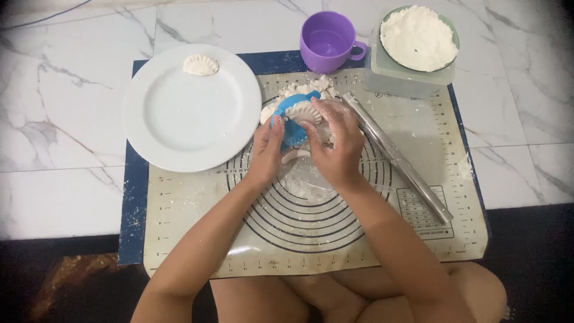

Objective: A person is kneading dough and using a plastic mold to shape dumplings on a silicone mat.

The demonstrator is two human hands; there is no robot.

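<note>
Currently, the left hand [267, 143] is gripping the blue dumpling press [291, 122] at the centre of the baking mat [418, 239], while the right hand [335, 140], fingers curled, is easing the folded dough [304, 111] out; lifting evenly along the crimped edge appears advisable to avoid tearing.

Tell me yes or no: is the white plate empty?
No, one folded dumpling lies near the far rim of the white plate.
</note>
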